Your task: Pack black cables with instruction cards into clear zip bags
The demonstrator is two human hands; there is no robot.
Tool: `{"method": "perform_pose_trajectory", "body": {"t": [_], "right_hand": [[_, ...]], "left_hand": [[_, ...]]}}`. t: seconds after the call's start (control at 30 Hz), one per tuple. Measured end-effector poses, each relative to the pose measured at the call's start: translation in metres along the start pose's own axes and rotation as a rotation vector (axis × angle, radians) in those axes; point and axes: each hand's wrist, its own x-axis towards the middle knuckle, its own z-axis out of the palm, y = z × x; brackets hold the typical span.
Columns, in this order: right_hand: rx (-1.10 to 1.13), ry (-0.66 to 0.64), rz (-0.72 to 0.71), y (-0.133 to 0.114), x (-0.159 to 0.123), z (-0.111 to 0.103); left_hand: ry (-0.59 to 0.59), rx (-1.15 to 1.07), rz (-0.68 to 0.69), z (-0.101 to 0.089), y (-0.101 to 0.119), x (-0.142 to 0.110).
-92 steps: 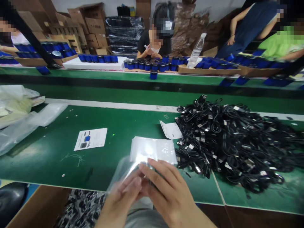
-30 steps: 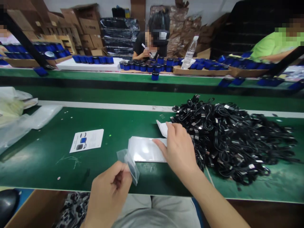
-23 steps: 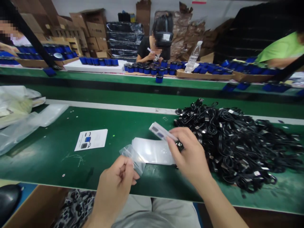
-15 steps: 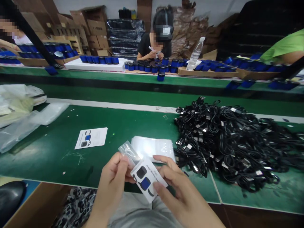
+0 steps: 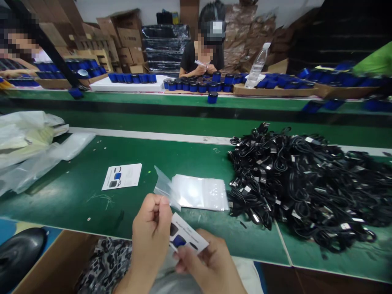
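Observation:
Pinched between the thumb and fingers of my left hand [image 5: 150,232] is a small clear plastic bag [image 5: 165,187], its free end sticking up and away from me. My right hand [image 5: 211,259] grips a white printed leaflet [image 5: 188,237] with pictures of dark and blue devices, thumb on top. The leaflet's left edge lies close behind my left fingers; whether it is inside the bag I cannot tell. Just beyond my hands lies a stack of clear zip bags [image 5: 200,192], and to the left rests a stack of similar leaflets [image 5: 121,177].
A big heap of black USB cables [image 5: 294,183] covers the right of the green table [image 5: 122,147]. Plastic wrapping [image 5: 27,143] lies at left. Below the table edge stands a carton [image 5: 52,261] of small dark items. Opposite, a person works behind rows of blue devices [image 5: 202,87].
My right hand has drawn down and left with the leaflet, its fingers closing in. The bag in my left hand now stands up more, and the view has shifted slightly.

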Motion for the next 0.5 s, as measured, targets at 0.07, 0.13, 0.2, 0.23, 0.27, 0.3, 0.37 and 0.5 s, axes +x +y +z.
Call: {"method": "perform_pose_trajectory", "body": {"t": [0.07,0.13,0.2,0.23,0.27,0.3,0.37,0.5], "right_hand": [[-0.164,0.104,-0.185,-0.002,0.002,-0.006],[-0.29,0.208,-0.493,-0.007,0.004,-0.016],[-0.386,0.207,-0.738,-0.012,0.006,-0.024],[-0.44,0.197,-0.813,-0.013,0.007,-0.026],[-0.498,0.19,-0.858,-0.013,0.008,-0.027],[-0.554,0.196,-0.879,-0.013,0.009,-0.028],[-0.661,0.246,-0.882,-0.01,0.011,-0.026],[-0.798,0.26,-0.768,-0.007,0.012,-0.023]], "left_hand": [[-0.013,0.035,0.027,-0.001,0.0,0.0],[-0.032,0.098,0.077,-0.001,0.001,-0.001],[-0.065,0.14,0.134,-0.002,0.002,-0.004],[-0.079,0.145,0.158,-0.002,0.003,-0.005],[-0.092,0.146,0.184,-0.002,0.004,-0.006],[-0.1,0.15,0.212,-0.002,0.004,-0.008],[-0.097,0.18,0.274,-0.001,0.005,-0.01],[-0.112,0.255,0.416,0.003,0.003,-0.015]]}}
